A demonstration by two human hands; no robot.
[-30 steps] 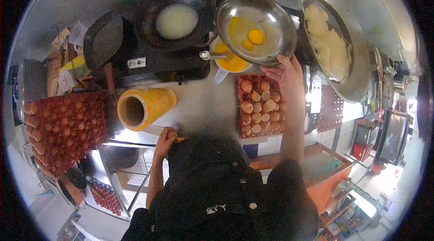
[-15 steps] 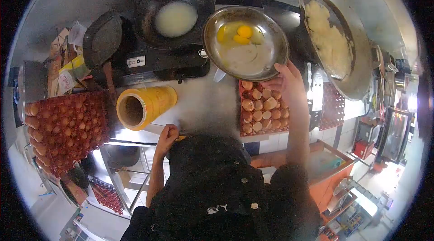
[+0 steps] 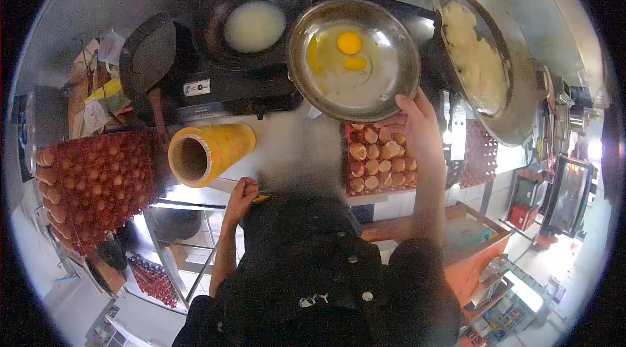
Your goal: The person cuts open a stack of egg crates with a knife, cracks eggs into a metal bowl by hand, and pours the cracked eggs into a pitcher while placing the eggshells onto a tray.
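My right hand [image 3: 415, 117] grips the lower right rim of a round metal bowl [image 3: 385, 102]. Raw egg with orange-yellow yolks [image 3: 349, 43] and clear white lies inside it. Beneath the bowl and my hand, a red tray [image 3: 381, 191] holds several brown eggshells [image 3: 372, 166]. My left hand [image 3: 244, 191] is closed near the counter's front edge, below a yellow roll [image 3: 225, 148]; whatever its fingers hold, if anything, is too small to make out.
A dark wok [image 3: 212, 34] with pale liquid sits on the black stove, beside a dark pan [image 3: 153, 57]. At right a large pan [image 3: 521, 102] holds pale batter-like food. Stacked egg trays [image 3: 107, 184] stand at left.
The bowl has moved left and lies more level, with its yolks shifted inside. It now covers the yellow-filled jug seen earlier. My left hand has barely moved.
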